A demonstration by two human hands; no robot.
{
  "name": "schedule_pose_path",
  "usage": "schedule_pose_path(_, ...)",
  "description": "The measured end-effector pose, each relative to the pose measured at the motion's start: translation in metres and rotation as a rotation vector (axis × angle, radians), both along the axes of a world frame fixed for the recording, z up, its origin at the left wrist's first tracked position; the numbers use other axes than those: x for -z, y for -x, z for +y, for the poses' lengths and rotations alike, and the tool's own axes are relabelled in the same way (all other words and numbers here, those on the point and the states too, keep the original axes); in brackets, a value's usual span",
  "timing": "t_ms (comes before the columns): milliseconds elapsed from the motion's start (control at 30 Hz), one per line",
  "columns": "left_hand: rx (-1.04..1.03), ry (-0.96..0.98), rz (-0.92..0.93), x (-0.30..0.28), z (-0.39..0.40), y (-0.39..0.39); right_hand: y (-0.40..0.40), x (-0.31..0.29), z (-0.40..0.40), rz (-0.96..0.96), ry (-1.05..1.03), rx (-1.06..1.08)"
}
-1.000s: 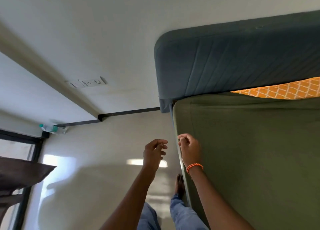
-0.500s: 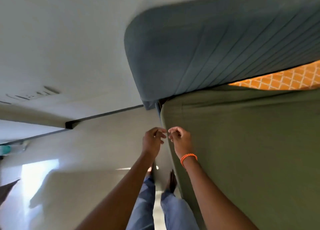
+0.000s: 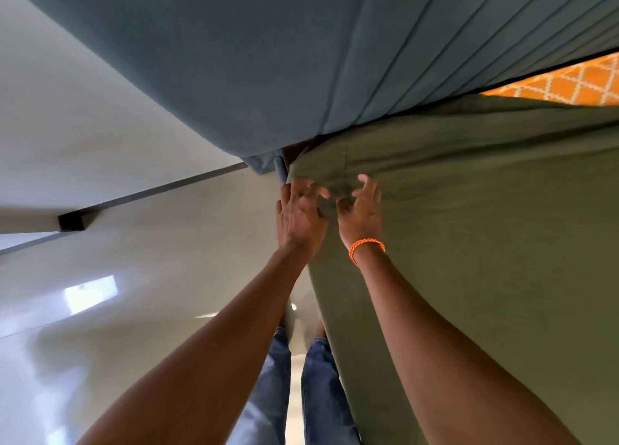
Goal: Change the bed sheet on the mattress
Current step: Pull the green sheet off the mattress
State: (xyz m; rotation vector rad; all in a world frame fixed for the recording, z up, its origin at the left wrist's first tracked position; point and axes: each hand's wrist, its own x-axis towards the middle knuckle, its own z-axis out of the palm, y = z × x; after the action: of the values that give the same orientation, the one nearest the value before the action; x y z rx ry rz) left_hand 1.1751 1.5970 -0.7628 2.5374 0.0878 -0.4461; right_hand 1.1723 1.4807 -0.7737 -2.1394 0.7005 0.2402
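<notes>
- The olive bed sheet [image 3: 485,243] covered the mattress, its bunched corner lying just below the grey-blue headboard [image 3: 268,59].
- Below the headboard, the left hand [image 3: 299,218] gripped the sheet's corner edge, fingers curled into the cloth.
- Beside it, further from the headboard's corner, the right hand [image 3: 360,215] clawed a fold, fingers curled.
- Judgement: gather plenty of cloth, then pull away from the headboard, evenly, so the corner peels free.

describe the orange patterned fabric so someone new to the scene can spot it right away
Start at the big grey-blue padded headboard filling the top. Follow its lower edge to the far right, where it meets the olive green sheet. The orange fabric shows in that gap, the only bright piece, with a white lattice pattern.
</notes>
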Motion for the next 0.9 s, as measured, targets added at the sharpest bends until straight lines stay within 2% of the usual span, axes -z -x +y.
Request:
schedule_pose_path(267, 0.016, -0.178, -0.015, 0.050, -0.006, -0.029, -0.016, 0.035, 0.021, -0.031, 0.098, 0.113)
schedule_pose_path(400, 0.112, -0.275, -0.128, 0.069, -0.006, -0.032, -0.023, 0.043, 0.022, -0.010, 0.181, 0.138)
schedule_pose_path(500, 0.150, -0.264, -0.223, 0.076, -0.007, -0.032, -0.030, 0.047, 0.019, 0.020, 0.214, 0.115)
schedule_pose_path(600, 0.184, -0.273, -0.242, 0.082, -0.011, -0.034, -0.032, 0.050, 0.017, 0.026, 0.203, 0.042)
schedule_pose_path(700, 0.197, -0.262, -0.280, 0.084, -0.013, -0.035, -0.027, 0.051, 0.013, -0.080, 0.170, -0.009)
schedule_pose_path(833, 0.141, -0.112, -0.358, 0.072, -0.011, -0.026, -0.016, 0.048, 0.015, -0.221, 0.258, -0.025)
schedule_pose_path(900, 0.130, -0.044, -0.344, 0.064, -0.012, -0.026, -0.014, 0.043, 0.019, -0.285, 0.161, -0.019)
